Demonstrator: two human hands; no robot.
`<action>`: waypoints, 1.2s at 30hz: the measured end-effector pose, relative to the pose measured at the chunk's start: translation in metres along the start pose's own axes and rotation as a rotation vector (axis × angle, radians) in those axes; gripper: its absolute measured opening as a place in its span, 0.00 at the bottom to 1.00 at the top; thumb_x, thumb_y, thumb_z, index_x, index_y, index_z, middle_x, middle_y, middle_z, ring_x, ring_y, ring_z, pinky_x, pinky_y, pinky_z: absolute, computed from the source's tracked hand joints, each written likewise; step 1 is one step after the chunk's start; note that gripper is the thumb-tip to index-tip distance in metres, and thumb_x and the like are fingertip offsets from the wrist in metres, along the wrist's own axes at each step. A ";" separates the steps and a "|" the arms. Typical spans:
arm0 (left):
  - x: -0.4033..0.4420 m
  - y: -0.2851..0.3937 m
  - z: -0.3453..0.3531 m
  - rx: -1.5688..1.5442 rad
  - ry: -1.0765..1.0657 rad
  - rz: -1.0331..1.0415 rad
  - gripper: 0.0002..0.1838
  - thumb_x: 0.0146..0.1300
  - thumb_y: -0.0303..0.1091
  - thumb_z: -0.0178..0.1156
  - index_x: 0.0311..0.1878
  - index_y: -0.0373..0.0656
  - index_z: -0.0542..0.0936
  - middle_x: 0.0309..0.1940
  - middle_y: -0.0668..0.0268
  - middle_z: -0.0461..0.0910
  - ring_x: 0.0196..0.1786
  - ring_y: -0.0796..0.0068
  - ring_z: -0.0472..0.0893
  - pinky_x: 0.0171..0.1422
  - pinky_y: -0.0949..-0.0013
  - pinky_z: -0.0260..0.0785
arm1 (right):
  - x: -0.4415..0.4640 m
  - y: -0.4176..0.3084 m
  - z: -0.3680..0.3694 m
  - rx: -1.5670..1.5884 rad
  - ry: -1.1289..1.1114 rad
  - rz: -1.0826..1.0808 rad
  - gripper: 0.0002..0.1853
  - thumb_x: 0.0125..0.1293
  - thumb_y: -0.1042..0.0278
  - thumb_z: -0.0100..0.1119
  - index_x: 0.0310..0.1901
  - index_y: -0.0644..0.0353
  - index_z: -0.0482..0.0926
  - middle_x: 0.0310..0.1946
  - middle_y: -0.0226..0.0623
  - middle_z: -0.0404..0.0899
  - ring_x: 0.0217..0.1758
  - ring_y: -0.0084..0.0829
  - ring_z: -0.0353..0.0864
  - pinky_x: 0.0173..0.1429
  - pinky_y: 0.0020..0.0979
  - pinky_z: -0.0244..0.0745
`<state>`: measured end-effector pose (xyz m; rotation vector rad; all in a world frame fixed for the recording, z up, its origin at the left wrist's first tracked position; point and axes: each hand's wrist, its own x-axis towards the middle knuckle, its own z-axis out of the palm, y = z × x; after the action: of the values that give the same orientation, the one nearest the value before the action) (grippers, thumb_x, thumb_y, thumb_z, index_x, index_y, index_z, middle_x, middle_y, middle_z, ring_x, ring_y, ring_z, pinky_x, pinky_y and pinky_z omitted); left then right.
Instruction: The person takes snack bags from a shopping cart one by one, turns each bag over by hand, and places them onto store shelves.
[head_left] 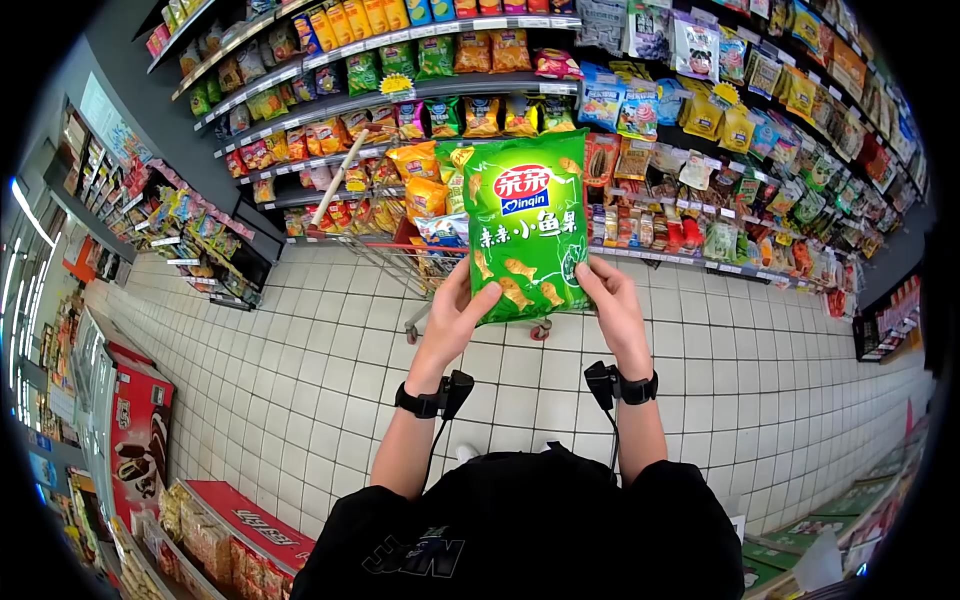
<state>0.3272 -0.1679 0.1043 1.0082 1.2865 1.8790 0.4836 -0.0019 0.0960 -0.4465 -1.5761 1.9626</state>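
A green snack bag (525, 265) with a red and blue logo and pictures of fish-shaped crackers is held upright in front of me, its printed face toward me. My left hand (460, 312) grips its lower left edge, thumb on the front and fingers hidden behind. On the lower right edge, my right hand (608, 300) pinches the bag the same way. Behind the bag stands a shopping cart (375, 250), partly covered by it, with orange snack bags (424, 196) and other packets inside. A black strap with a small device circles each wrist.
Long shelves (420, 92) of packaged snacks curve across the far side. A red-sided freezer (140, 430) and a red display bin (255, 525) stand at left. Green boxes (830, 530) lie at lower right. White floor tiles (730, 340) cover the aisle.
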 end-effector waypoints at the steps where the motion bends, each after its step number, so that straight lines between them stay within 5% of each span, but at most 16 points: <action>1: 0.000 -0.003 0.007 0.009 0.005 0.010 0.32 0.68 0.31 0.60 0.70 0.31 0.60 0.62 0.58 0.71 0.63 0.72 0.71 0.68 0.69 0.63 | 0.000 0.001 -0.008 0.004 -0.011 -0.008 0.22 0.70 0.63 0.59 0.58 0.71 0.74 0.48 0.37 0.82 0.49 0.20 0.79 0.55 0.22 0.72; 4: -0.003 -0.002 0.005 0.040 0.109 0.067 0.31 0.67 0.29 0.60 0.70 0.32 0.60 0.60 0.58 0.72 0.62 0.72 0.72 0.66 0.69 0.64 | 0.002 -0.002 -0.007 -0.114 0.143 -0.221 0.19 0.71 0.66 0.56 0.59 0.69 0.73 0.52 0.41 0.79 0.54 0.29 0.79 0.57 0.29 0.74; 9: -0.014 0.004 -0.024 0.079 0.249 0.199 0.38 0.63 0.27 0.64 0.71 0.33 0.55 0.60 0.57 0.72 0.61 0.70 0.73 0.64 0.68 0.67 | -0.001 -0.010 0.047 -0.136 -0.050 -0.196 0.19 0.70 0.71 0.57 0.60 0.67 0.73 0.53 0.41 0.78 0.56 0.28 0.77 0.57 0.31 0.76; 16: -0.024 0.006 -0.042 0.349 0.302 0.398 0.43 0.58 0.25 0.68 0.72 0.33 0.53 0.64 0.55 0.65 0.65 0.66 0.69 0.66 0.65 0.67 | -0.004 -0.005 0.118 -0.228 -0.134 -0.311 0.31 0.64 0.72 0.64 0.68 0.66 0.64 0.60 0.46 0.71 0.57 0.31 0.76 0.59 0.33 0.75; 19: -0.037 0.018 -0.039 0.572 0.366 0.512 0.43 0.55 0.28 0.70 0.71 0.36 0.58 0.65 0.53 0.63 0.67 0.61 0.67 0.68 0.61 0.65 | -0.002 -0.003 0.128 -0.131 -0.168 -0.313 0.43 0.63 0.72 0.65 0.73 0.67 0.50 0.65 0.46 0.65 0.68 0.36 0.65 0.67 0.39 0.69; 22: -0.049 0.027 -0.032 0.734 0.324 0.555 0.37 0.52 0.29 0.69 0.67 0.40 0.68 0.66 0.53 0.64 0.66 0.53 0.65 0.69 0.56 0.60 | 0.002 -0.006 0.126 -0.089 -0.202 -0.303 0.40 0.62 0.74 0.66 0.70 0.67 0.53 0.65 0.45 0.65 0.69 0.34 0.64 0.67 0.38 0.67; 30: -0.064 0.037 -0.021 0.835 0.183 0.626 0.29 0.55 0.28 0.65 0.62 0.39 0.74 0.61 0.56 0.71 0.61 0.59 0.68 0.67 0.59 0.60 | 0.010 -0.005 0.111 -0.007 -0.042 -0.186 0.29 0.61 0.67 0.69 0.59 0.66 0.68 0.53 0.40 0.78 0.52 0.27 0.78 0.57 0.31 0.73; 32: -0.066 0.039 -0.023 0.597 0.345 0.492 0.27 0.56 0.29 0.65 0.61 0.39 0.74 0.58 0.57 0.74 0.58 0.63 0.71 0.61 0.62 0.65 | 0.009 -0.007 0.107 -0.007 -0.060 -0.142 0.28 0.62 0.65 0.68 0.60 0.67 0.69 0.55 0.41 0.77 0.54 0.28 0.77 0.58 0.30 0.72; 36: -0.057 0.040 -0.044 0.776 0.501 0.455 0.29 0.59 0.34 0.66 0.63 0.39 0.70 0.60 0.55 0.72 0.58 0.62 0.73 0.53 0.65 0.69 | 0.005 -0.005 0.099 0.032 -0.122 -0.076 0.31 0.63 0.64 0.67 0.64 0.67 0.66 0.56 0.41 0.75 0.57 0.27 0.75 0.61 0.29 0.70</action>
<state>0.3144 -0.2484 0.1185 1.3378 2.3595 2.0763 0.4229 -0.0742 0.1254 -0.2547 -1.6096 1.9867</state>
